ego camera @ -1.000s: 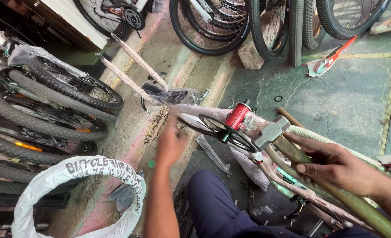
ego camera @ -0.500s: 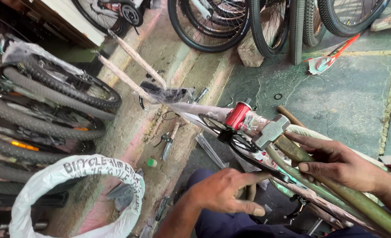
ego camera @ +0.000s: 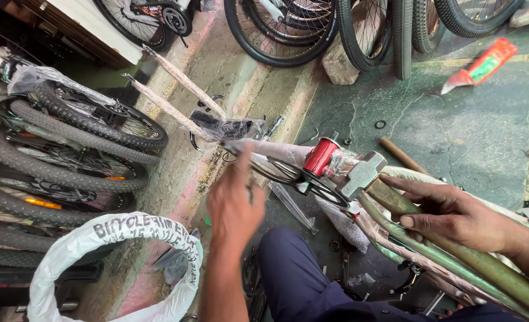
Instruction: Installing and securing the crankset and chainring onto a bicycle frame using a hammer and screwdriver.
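On frame (ego camera: 395,238), right hand (ego camera: 455,214) (gripping)

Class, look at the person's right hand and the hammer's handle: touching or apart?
Touching. The head view shows the right hand wrapped around the hammer's handle, fingers lying across it.

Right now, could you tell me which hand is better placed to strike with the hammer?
Right. The right hand already grips the hammer handle at the frame; the left hand is raised, empty.
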